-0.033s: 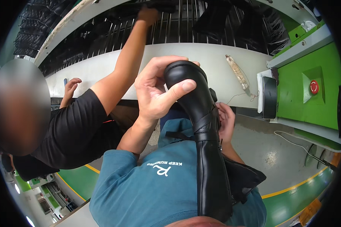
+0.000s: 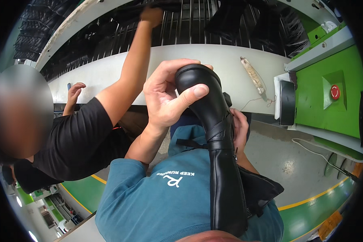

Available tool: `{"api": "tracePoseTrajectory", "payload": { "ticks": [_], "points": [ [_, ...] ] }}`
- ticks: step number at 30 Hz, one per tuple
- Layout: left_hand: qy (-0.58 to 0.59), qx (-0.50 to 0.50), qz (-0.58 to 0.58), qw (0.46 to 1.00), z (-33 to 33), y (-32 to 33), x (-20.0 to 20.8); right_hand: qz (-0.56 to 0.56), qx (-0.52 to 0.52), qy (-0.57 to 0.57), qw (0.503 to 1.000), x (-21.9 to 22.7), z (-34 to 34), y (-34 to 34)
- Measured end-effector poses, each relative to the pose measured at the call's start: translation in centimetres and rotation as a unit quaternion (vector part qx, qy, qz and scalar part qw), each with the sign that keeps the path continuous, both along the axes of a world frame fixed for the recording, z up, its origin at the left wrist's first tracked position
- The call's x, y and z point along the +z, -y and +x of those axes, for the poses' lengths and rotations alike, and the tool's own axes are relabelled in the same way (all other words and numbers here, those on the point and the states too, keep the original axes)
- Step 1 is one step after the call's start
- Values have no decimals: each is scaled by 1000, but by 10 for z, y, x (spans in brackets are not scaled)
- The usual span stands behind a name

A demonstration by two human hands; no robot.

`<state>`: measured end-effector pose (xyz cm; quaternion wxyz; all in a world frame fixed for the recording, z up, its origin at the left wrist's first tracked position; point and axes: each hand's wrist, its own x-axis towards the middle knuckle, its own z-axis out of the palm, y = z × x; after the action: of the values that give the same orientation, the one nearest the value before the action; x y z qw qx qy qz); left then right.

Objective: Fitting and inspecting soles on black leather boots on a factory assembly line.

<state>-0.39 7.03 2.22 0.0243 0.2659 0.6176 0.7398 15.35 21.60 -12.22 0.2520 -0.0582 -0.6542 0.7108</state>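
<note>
A tall black leather boot (image 2: 226,177) lies lengthwise against my blue shirt, toe pointing away and shaft toward me. Straps cross at its ankle, and the zip at its side hangs undone with a black flap (image 2: 262,189) spread to the right. My left hand (image 2: 165,94) is closed round the toe, thumb on top and fingers over the front edge. Beside the ankle, my right hand (image 2: 240,129) grips the boot from its right side, its fingers curled and partly hidden behind it.
A white table edge (image 2: 181,56) runs ahead, with a metal-rod rack (image 2: 181,28) holding black boots beyond. On the table lies a worn, wrapped tool (image 2: 252,76) with a wire. A green machine (image 2: 322,92) with a red button stands right. At left, a co-worker's arm (image 2: 127,76) reaches toward the rack.
The co-worker's reaching hand has shifted slightly left over the rack. My hands and the boot have stayed where they were.
</note>
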Motion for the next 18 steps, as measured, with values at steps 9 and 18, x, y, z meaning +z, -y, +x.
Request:
{"api": "tracePoseTrajectory", "payload": {
  "ticks": [9, 18],
  "points": [
    [123, -93, -1, 988, -2, 38, -9, 348, 38, -115, 930, 46, -38, -82],
    [78, -69, -58, 993, 12, 50, -22, 365, 79, -133, 918, 56, -52, -89]
  ]
}}
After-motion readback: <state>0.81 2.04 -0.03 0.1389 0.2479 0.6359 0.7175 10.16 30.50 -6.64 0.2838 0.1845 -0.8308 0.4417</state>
